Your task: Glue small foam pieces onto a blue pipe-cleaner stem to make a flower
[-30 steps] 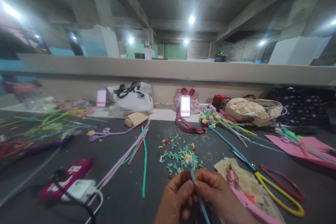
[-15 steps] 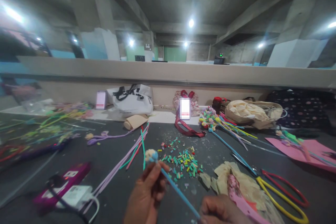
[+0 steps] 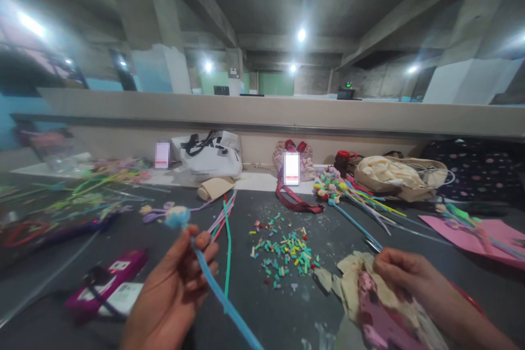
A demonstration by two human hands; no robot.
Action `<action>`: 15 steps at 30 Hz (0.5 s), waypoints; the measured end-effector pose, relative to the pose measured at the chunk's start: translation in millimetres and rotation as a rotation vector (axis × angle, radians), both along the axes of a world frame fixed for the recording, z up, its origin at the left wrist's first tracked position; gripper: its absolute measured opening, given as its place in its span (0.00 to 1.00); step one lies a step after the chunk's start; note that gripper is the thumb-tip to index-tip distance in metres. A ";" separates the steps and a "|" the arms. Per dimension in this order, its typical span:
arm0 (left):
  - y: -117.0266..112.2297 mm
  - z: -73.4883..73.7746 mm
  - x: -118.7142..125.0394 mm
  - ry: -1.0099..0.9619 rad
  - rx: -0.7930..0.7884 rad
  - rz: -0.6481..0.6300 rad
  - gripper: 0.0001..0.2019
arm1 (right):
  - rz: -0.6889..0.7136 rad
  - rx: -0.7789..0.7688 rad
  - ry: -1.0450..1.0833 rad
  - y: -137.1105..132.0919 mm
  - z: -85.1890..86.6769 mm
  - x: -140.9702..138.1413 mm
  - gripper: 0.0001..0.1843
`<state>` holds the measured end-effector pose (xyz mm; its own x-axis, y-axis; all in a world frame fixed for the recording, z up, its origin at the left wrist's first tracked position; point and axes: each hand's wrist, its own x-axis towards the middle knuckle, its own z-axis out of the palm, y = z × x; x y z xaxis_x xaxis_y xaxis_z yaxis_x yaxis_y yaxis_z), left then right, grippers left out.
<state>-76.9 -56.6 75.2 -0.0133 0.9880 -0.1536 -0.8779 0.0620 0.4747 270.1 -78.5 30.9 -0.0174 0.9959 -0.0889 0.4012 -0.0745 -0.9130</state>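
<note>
My left hand (image 3: 176,279) pinches a blue pipe-cleaner stem (image 3: 223,298) just below its head. That head (image 3: 178,217) is fluffy, cream and pale blue, and looks slightly blurred. From the hand the stem slants down past the bottom edge. On the right, my right hand (image 3: 406,273) is closed over crumpled tan paper (image 3: 353,268); whatever its fingers grip is hidden. Beside it on the paper lies a pink tool (image 3: 385,320) that looks like a glue gun. Scissor blades (image 3: 372,244) show past the fingers, and the hand and arm cover most of the handles.
Small green and yellow cut pieces (image 3: 287,251) are scattered mid-table. Lilac and green pipe cleaners (image 3: 228,246) lie behind my left hand, a magenta device (image 3: 110,279) to its left. Finished stems (image 3: 332,188), a white bag (image 3: 211,158) and pink paper (image 3: 492,243) stand or lie farther back.
My left hand has moved left and up with the blue stem. My right hand has let go of the stem's lower end and moved right and up to the scissors beside the paper.
</note>
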 end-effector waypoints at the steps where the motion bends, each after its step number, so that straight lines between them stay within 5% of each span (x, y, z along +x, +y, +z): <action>1: -3.1 0.3 2.7 -0.039 0.027 -0.084 0.06 | -0.022 0.012 0.005 0.9 3.7 -2.0 0.17; 5: -16.5 -0.6 31.3 -0.043 0.106 -0.380 0.03 | 0.108 0.060 0.146 -2.5 13.8 -46.1 0.08; 9: -32.2 -5.3 64.1 0.051 0.012 -0.550 0.07 | 0.504 0.011 0.315 -3.1 17.0 -111.2 0.43; 12: -40.9 -8.9 69.8 0.172 -0.107 -0.567 0.07 | 0.712 0.063 0.416 4.5 14.4 -136.2 0.26; 15: -42.8 -11.0 59.7 0.180 -0.170 -0.510 0.09 | 0.707 -0.039 0.410 13.7 8.6 -129.9 0.09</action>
<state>-17.3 -99.4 64.2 0.4181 0.8380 -0.3506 -0.6230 0.5454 0.5608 140.2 -64.8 39.4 -0.6790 0.7336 0.0266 0.0002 0.0364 -0.9993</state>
